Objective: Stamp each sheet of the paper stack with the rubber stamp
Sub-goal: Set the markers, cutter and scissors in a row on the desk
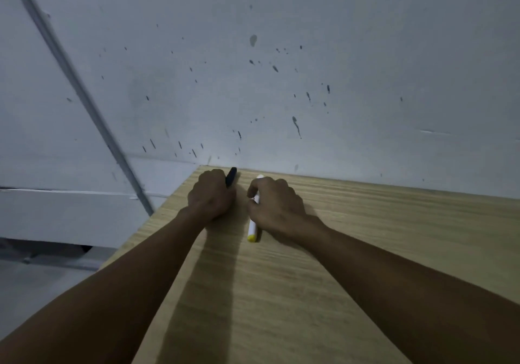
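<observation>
My left hand [211, 194] is curled round a black pen-like object [231, 176] near the far corner of the wooden table [365, 251]; its dark tip sticks out past my fingers. Just to the right, my right hand [277, 206] pinches a white marker with a yellow end [252, 230], which lies on the table pointing toward me. Both hands rest on the tabletop, a small gap between them. No paper stack or rubber stamp shows in the head view.
A grey wall [281, 68] flecked with dark spots rises right behind the table's far edge. The table's left edge runs diagonally, with a drop to the floor [42, 293] beyond it. A thin pipe [78, 88] slants down the wall at left.
</observation>
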The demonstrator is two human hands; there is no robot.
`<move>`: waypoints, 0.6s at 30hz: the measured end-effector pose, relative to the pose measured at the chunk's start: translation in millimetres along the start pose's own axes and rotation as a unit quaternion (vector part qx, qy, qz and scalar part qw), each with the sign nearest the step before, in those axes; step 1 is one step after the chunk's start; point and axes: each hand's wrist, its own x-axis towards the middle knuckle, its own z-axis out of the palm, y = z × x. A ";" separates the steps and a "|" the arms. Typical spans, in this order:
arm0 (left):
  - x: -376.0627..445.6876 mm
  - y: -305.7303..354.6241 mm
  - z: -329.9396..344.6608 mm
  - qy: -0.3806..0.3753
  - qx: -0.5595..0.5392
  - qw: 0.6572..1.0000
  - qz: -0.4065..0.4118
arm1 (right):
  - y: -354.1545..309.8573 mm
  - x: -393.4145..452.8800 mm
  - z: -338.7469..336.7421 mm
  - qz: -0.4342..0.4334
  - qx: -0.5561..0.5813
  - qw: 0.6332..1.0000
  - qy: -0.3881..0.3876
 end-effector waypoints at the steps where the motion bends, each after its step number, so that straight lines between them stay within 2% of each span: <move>1: 1.7 0.4 0.1 -0.002 0.002 1.000 0.001 | -1.0 5.3 1.6 -0.003 -0.004 1.000 0.000; 7: 6.6 -0.4 -0.7 -0.026 0.015 1.000 0.002 | -2.8 28.6 8.1 0.009 0.006 1.000 0.008; 18: 3.9 -5.2 -8.7 -0.022 -0.053 0.998 -0.006 | -4.5 23.7 10.1 0.031 0.018 0.999 -0.005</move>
